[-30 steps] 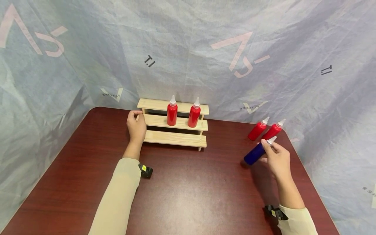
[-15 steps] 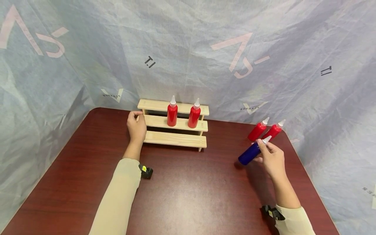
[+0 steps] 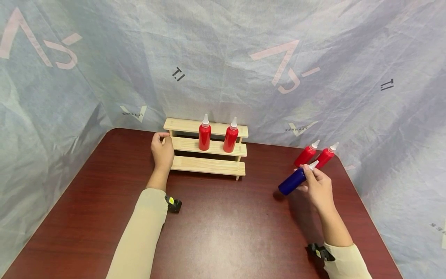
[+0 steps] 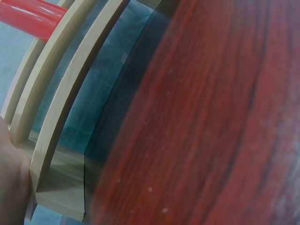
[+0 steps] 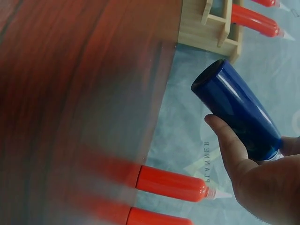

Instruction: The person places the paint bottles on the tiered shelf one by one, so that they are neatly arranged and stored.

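Note:
My right hand grips a blue squeeze bottle near its white pointed cap. The bottle is tilted, its base pointing left and down, off the table; in the right wrist view the blue bottle shows its dark base. At the left end of a three-step wooden display rack, my left hand holds the side with curled fingers; some fingertips are hidden. Two red squeeze bottles stand upright on the middle step, a left one and a right one.
Behind my right hand, two more red bottles stand on the table, a nearer one and one farther right, partly covered. The dark red-brown table ends against a grey printed cloth at the back and sides.
My right hand has moved left with the blue bottle, away from the two red bottles on the table. The left hand and the rack have stayed in place.

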